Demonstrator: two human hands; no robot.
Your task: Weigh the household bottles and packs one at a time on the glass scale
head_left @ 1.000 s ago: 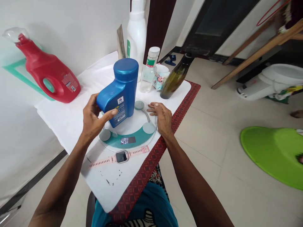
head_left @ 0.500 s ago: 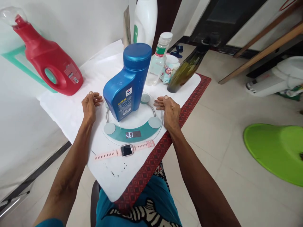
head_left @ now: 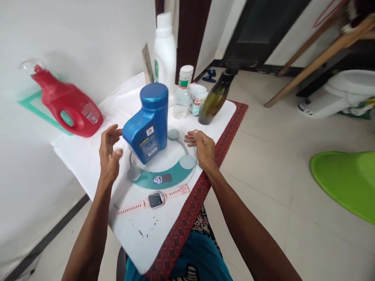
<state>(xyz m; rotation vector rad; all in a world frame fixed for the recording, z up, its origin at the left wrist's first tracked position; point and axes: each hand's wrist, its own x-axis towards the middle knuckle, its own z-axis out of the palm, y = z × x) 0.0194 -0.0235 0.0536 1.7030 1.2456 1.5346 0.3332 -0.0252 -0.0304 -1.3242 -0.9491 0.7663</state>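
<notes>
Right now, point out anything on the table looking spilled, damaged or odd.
Small dark marks dot the white table surface between the pink-strapped square watch and the near corner. They stand out against white; dirt or damage, I cannot tell.

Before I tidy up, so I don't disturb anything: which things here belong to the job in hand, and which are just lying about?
Seemingly in use: blue bottle, scale under it.
Probably just lying about: watch, red bottle, white bottle, clear bottle, green bottle.

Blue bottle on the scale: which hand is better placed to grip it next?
Probably the left hand: it is open, right beside the blue bottle; the right hand is farther off, near the edge of the scale.
</notes>
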